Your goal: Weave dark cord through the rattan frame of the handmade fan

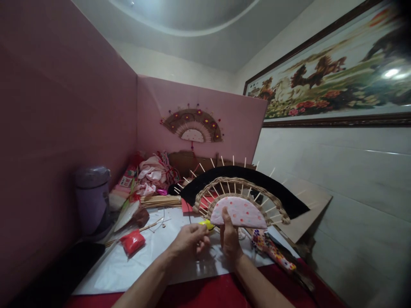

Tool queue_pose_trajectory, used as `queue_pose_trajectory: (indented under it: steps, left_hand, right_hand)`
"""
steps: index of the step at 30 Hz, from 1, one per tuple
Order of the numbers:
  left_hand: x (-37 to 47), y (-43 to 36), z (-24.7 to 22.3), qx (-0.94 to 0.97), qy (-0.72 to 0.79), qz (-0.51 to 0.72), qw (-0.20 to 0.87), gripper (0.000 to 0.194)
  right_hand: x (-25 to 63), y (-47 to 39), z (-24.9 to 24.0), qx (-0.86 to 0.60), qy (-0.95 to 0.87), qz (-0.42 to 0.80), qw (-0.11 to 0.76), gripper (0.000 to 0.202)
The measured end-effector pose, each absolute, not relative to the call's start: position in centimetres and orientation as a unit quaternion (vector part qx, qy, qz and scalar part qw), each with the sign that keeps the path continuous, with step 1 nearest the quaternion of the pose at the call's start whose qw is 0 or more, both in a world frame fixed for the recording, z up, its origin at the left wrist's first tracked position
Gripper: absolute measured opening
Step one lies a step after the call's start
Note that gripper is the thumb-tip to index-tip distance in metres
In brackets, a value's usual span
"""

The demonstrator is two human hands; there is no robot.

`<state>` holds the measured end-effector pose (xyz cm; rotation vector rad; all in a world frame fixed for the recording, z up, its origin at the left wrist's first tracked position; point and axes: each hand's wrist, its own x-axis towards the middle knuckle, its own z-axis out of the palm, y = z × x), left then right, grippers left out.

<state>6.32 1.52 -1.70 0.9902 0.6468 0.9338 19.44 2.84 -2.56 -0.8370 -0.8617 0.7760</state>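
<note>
My right hand (230, 240) pointed up and held the fan (239, 172) above the white sheet (112, 273), thumb on its pink part (245, 213). My left hand (192, 239) curled by something yellow (207, 224); I couldn't tell if it held it.

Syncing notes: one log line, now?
left hand: at yellow item | right hand: grips black-banded fan | white sheet: red packet | pink panel: flowered fan

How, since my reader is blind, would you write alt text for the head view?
The right hand holds up a black-banded fan with thin sticks and a spotted pink base; the left hand is at a small yellow item. Behind, a flowered fan hangs on a pink panel.
</note>
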Motion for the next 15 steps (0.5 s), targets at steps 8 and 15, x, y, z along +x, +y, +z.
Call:
queue_pose_trajectory:
  steps: [8, 15]
  left_hand:
    - [7.9, 0.2, 0.5, 0.324, 0.231, 0.468, 0.789, 0.019]
    - [7.3, 1.6, 2.1, 0.232, 0.246, 0.536, 0.774, 0.018]
  right_hand:
    - [18.9, 0.6, -4.0, -0.489, -0.562, 0.270, 0.609, 0.047]
    - [18.7, 0.7, -4.5, -0.529, -0.631, 0.209, 0.527, 0.041]
